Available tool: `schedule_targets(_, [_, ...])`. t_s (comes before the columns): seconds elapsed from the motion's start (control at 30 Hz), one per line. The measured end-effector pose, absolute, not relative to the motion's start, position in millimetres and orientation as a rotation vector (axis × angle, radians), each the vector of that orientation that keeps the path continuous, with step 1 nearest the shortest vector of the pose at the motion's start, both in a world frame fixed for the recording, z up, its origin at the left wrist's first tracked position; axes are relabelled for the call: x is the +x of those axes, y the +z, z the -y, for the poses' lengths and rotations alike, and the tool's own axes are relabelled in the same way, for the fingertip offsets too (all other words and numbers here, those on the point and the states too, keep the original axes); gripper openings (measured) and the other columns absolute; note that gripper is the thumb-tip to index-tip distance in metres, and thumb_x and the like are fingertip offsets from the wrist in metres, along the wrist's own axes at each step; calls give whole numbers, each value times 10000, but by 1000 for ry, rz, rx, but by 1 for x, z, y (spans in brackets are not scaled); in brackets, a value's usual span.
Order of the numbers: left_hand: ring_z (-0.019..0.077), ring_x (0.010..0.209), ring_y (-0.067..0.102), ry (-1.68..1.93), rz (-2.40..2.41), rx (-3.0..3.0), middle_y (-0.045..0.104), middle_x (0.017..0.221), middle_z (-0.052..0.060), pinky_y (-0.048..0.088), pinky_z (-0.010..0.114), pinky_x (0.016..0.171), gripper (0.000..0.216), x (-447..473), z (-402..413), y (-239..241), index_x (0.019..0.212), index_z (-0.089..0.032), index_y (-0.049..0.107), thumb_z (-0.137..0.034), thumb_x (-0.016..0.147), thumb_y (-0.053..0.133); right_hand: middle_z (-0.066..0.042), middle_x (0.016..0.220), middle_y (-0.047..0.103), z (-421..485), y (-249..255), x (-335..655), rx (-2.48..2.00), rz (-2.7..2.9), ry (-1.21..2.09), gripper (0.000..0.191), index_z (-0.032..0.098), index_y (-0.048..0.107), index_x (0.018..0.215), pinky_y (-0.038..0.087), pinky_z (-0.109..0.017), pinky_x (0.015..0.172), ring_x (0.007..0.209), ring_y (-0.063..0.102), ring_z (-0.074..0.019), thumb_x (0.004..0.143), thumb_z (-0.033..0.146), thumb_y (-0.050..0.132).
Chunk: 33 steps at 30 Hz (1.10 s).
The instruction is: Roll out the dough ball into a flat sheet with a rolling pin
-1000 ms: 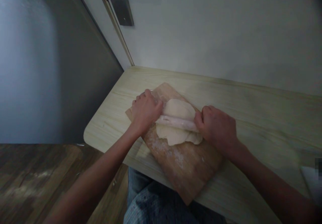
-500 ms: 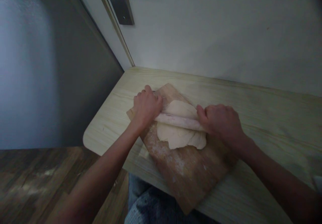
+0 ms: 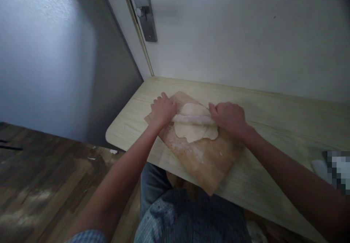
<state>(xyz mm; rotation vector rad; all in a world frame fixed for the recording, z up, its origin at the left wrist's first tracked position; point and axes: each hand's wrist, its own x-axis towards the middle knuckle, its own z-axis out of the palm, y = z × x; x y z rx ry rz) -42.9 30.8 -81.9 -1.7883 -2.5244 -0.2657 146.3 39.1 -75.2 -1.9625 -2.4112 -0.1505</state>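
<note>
A flat sheet of pale dough (image 3: 195, 131) lies on a floured wooden board (image 3: 202, 159) set at an angle on a light wooden table (image 3: 273, 126). A thin pale rolling pin (image 3: 193, 118) lies across the dough's far half. My left hand (image 3: 163, 109) is closed over the pin's left end. My right hand (image 3: 228, 116) is closed over its right end. Both arms stretch forward from the bottom of the view.
A white wall stands behind the table. A door with a metal handle and plate (image 3: 144, 11) is at the upper left. Dark wooden floor (image 3: 41, 177) lies to the left. A pixelated pale object (image 3: 335, 168) rests at the table's right edge. My blue-clothed lap (image 3: 186, 217) is below.
Both hands have pushed the rolling pin farther away over the dough. The camera has tilted up and back, bringing the door handle into view.
</note>
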Motion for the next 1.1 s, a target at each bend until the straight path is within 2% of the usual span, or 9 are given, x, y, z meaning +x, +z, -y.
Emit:
schedule_targets(0.17, [315,924,498,-263,2552,-1772,547,971,177,378,426,737,387,-40,-8,-79,1002,-97,421,-357,741,301,-112,746,615,-21,-80,149,-1905,2386,-168,527,134,630,737,311,-287,489,640,554,-213,811,395,178])
schedule_targets(0.3, [316,917,506,-273,2563,-1805,558,964,166,379,438,734,389,-42,-3,-80,972,-118,437,-395,753,273,-114,791,590,-8,-83,153,-1795,2394,-177,476,124,611,764,326,-286,548,700,527,-193,817,345,193])
schedule_targets(0.57, [251,871,528,-283,2506,-2043,550,984,139,400,354,711,360,-60,3,-83,1021,-139,398,-365,765,283,-128,731,564,-7,-88,161,-1643,2470,-82,431,104,597,740,325,-304,651,743,467,-192,812,293,216])
schedule_targets(0.87, [226,823,528,-334,2347,-2117,558,896,121,388,334,718,370,-62,9,-85,976,-116,424,-389,800,247,-112,763,560,-13,-87,159,-1776,2419,-118,420,122,591,719,311,-281,544,696,481,-180,793,338,238])
schedule_targets(1.1, [217,800,519,-267,2390,-1973,557,848,99,397,325,694,345,-64,3,-85,926,-138,439,-402,797,258,-91,708,595,-20,-80,154,-1861,2430,-159,410,146,606,682,260,-275,465,602,510,-165,778,329,252])
